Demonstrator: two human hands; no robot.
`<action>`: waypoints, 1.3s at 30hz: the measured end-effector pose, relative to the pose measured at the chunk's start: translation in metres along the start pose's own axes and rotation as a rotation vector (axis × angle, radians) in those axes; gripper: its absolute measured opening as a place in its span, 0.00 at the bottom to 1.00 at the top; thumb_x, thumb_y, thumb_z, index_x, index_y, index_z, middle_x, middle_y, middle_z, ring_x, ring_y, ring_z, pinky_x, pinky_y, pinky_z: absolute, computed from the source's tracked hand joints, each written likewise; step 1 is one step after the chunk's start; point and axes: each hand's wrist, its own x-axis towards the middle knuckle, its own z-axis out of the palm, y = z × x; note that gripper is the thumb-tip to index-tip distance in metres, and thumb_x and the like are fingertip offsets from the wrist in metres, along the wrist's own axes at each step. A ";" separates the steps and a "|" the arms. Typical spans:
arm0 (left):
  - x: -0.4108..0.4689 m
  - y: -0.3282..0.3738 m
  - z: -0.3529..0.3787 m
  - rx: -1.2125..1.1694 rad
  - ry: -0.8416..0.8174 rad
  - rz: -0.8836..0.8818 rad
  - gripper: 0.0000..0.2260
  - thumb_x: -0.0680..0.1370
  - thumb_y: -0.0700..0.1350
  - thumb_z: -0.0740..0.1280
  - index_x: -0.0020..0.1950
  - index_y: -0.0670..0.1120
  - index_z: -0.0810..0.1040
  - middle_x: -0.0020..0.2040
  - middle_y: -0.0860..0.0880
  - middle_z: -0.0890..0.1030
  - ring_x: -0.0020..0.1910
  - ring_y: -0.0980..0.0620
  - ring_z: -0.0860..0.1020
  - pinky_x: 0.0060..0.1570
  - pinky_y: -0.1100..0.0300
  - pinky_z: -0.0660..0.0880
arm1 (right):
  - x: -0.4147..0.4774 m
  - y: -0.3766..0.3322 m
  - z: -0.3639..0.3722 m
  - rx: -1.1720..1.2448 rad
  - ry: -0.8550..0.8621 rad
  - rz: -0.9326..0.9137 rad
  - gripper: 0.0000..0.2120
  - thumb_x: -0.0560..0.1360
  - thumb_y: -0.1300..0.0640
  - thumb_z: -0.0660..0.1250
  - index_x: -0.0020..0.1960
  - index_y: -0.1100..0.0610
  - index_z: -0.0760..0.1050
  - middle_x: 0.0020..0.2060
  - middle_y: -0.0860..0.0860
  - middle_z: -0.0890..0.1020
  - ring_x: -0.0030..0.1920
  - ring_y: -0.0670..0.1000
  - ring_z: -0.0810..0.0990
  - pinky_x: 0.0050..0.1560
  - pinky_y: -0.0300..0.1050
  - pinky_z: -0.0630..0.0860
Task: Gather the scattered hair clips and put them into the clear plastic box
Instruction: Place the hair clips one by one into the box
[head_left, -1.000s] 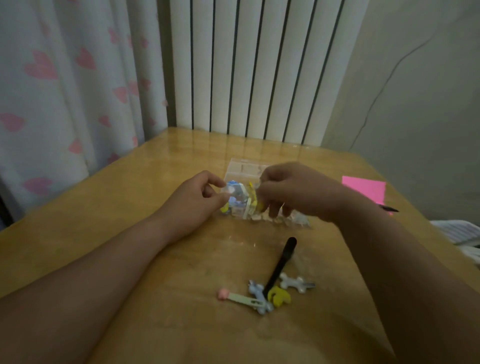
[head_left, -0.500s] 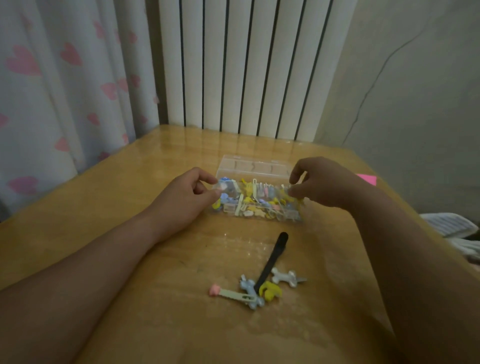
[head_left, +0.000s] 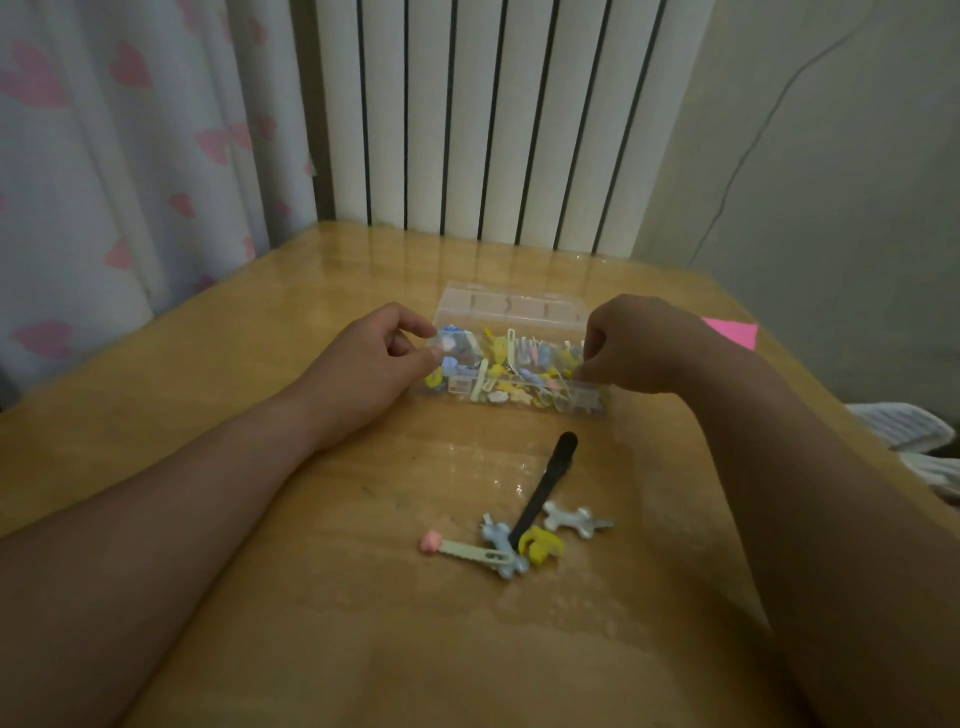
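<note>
- The clear plastic box (head_left: 589, 404) lay on the table's middle, toward the far side, with its long side across the view and its lid (head_left: 511, 305) open and tilted back behind it.
- Inside it sat a jumble of small hair clips (head_left: 501, 366) in yellow, blue, pink and pale green, filling most of the tray.
- The left hand (head_left: 371, 364) was at the box's left end, thumb and forefinger pinched together on that end wall, the other fingers curled under.
- The right hand (head_left: 641, 343) was at the box's right end, fingers curled in and fingertips closed on the edge there.
- Nearer than the box, well apart from it, a small cluster lay loose on the wood: a pale green clip with a pink tip (head_left: 467, 552), a blue-grey clip (head_left: 503, 548) touching it, a yellow clip (head_left: 541, 543) just beside that, and a silver clip (head_left: 571, 517) to the right.
- A long black object (head_left: 545, 488) lay slanted from the cluster toward the box; whether it was a pen or a clip could not be told.
- The wooden table (head_left: 249, 467) had a glossy top.
- A pink sheet of paper (head_left: 733, 332) lay at the far right edge, behind the right wrist.
- Beyond the table stood a white ribbed radiator (head_left: 493, 119), with a pale curtain printed with pink hearts (head_left: 130, 156) to its left.
</note>
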 end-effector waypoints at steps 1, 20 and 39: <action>0.000 0.000 0.000 0.004 -0.002 -0.002 0.10 0.81 0.51 0.73 0.60 0.52 0.80 0.45 0.41 0.83 0.41 0.53 0.79 0.47 0.54 0.75 | 0.000 0.000 0.000 -0.001 -0.004 0.000 0.10 0.76 0.47 0.78 0.47 0.52 0.81 0.45 0.50 0.83 0.47 0.52 0.81 0.54 0.55 0.84; -0.005 0.006 -0.001 0.038 -0.005 0.009 0.10 0.81 0.51 0.73 0.61 0.53 0.81 0.46 0.40 0.83 0.42 0.47 0.80 0.50 0.49 0.78 | -0.029 0.020 -0.010 0.284 0.182 -0.183 0.14 0.80 0.44 0.72 0.43 0.52 0.82 0.38 0.49 0.84 0.38 0.48 0.81 0.37 0.46 0.76; -0.011 0.008 0.002 0.053 0.109 -0.042 0.06 0.83 0.45 0.69 0.60 0.48 0.81 0.47 0.34 0.82 0.36 0.56 0.79 0.44 0.56 0.76 | -0.090 0.022 0.014 0.303 -0.425 -0.398 0.12 0.72 0.41 0.79 0.52 0.44 0.83 0.46 0.42 0.84 0.46 0.43 0.82 0.48 0.44 0.79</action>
